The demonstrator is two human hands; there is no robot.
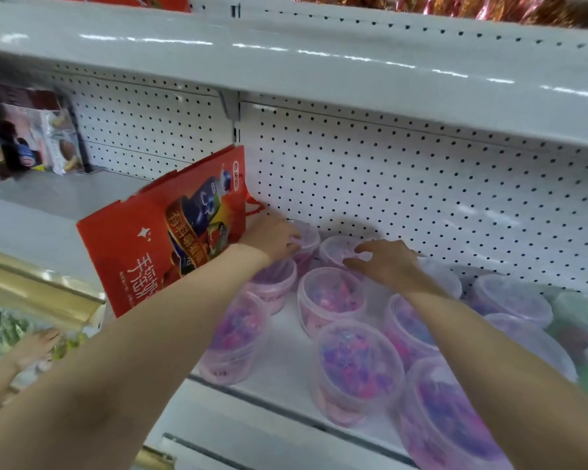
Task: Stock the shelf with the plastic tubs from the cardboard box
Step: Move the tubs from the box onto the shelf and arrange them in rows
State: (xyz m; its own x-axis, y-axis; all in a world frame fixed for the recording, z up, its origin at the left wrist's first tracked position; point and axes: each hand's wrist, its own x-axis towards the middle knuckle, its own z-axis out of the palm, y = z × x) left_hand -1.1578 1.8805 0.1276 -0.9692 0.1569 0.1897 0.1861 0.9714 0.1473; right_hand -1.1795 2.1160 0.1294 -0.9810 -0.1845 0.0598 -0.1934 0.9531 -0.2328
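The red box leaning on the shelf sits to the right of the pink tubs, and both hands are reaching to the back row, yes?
Not quite. The head view shows the red box to the left of the pink tubs, not the right. Both the left hand and right hand do reach to the back row.

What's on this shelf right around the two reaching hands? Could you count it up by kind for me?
Pink-and-purple plastic tubs: 11 that can be made out, some partly hidden by the arms
Greenish tubs at the right edge: 2, too blurred to be sure
Red gift box, leaning at the left: 1
Total: 14
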